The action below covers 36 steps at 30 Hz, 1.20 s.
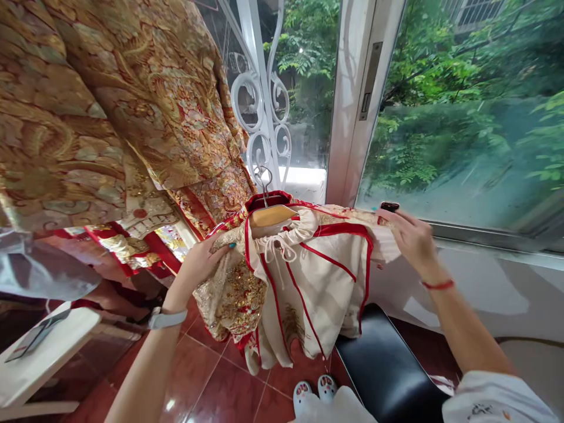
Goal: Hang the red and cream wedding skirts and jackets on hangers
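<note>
A cream garment with red trim and gold embroidery point(304, 282) hangs on a wooden hanger point(272, 215) held up in front of me. My left hand point(206, 258) is closed on the garment's gold embroidered left side, near the shoulder. A white watch sits on that wrist. My right hand point(408, 235) pinches the pleated white cuff of the right sleeve and also holds a small dark object point(390, 207). A red thread circles the right wrist.
Large gold and red embroidered robes point(114, 111) hang at the upper left. A black cushioned seat point(388, 370) stands below the garment. A white table point(39, 358) with a card is at the lower left. A window point(462, 117) with a white grille faces green trees.
</note>
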Motion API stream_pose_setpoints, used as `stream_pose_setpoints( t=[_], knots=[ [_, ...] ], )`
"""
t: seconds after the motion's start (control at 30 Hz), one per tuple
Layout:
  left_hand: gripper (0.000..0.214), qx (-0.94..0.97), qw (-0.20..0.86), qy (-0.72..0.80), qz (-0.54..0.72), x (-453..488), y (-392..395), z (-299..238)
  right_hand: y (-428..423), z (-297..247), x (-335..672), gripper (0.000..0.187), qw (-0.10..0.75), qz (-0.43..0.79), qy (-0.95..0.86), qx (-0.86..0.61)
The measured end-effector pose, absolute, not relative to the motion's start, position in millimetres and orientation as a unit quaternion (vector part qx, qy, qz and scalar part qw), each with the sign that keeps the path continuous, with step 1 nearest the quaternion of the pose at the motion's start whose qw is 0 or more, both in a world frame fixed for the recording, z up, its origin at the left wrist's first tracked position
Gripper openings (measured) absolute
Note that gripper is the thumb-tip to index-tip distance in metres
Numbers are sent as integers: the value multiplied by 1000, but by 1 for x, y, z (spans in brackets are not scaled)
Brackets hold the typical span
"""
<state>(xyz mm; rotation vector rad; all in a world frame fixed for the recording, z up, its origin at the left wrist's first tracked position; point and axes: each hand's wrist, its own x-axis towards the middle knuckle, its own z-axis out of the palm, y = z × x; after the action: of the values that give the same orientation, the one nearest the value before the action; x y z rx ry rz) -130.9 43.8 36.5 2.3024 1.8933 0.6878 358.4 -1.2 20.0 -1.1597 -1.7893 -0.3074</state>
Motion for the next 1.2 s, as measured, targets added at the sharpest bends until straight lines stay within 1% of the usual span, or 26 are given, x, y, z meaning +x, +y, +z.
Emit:
stream_pose_setpoints(
  t=[0.03,0.1,0.17,0.27,0.33,0.43,0.5,0.6,0.63,0.67,0.73,0.8,0.87,0.93,0.97,1.0,1.07,1.2],
  knots=[
    [56,752,35,621,220,-128,40,37,-19,18,349,40,475,-136,-729,-474],
    [55,744,16,635,207,-122,35,38,-39,4,323,46,476,-117,-715,-499],
    [54,728,-10,660,187,-113,31,40,-32,-14,296,55,470,-75,-680,-557],
    [52,692,-51,700,167,-98,22,43,1,-17,271,56,440,30,-667,-600],
    [51,672,-67,719,163,-87,15,45,11,-2,260,52,469,70,-654,-589],
    [47,657,-71,732,166,-76,5,46,-5,12,239,52,560,39,-601,-569],
    [45,649,-63,738,173,-73,3,44,-18,-2,228,55,577,14,-586,-568],
    [44,642,-56,739,195,-76,7,39,-11,-42,237,63,536,47,-635,-554],
    [45,642,-70,733,214,-76,8,38,-3,-53,247,64,528,69,-647,-546],
    [47,641,-98,722,243,-75,8,37,7,-61,259,63,531,88,-647,-540],
    [50,641,-183,675,317,-62,7,36,28,-67,287,54,558,108,-620,-541],
    [43,683,-249,581,365,-34,7,36,45,-61,308,42,586,111,-584,-550],
    [32,792,-245,454,328,8,11,36,57,-49,320,39,603,122,-565,-549],
    [32,891,-209,333,225,57,25,38,66,-37,324,41,623,140,-552,-537],
    [35,915,-199,299,181,81,35,39,70,-32,324,41,634,142,-545,-530],
    [37,928,-195,281,148,103,46,41,74,-27,324,39,645,136,-536,-527],
    [37,930,-187,297,107,139,68,45,81,-21,325,33,664,100,-521,-527],
    [32,926,-141,343,66,172,89,53,90,-16,334,30,666,-4,-533,-521]
  ],
)
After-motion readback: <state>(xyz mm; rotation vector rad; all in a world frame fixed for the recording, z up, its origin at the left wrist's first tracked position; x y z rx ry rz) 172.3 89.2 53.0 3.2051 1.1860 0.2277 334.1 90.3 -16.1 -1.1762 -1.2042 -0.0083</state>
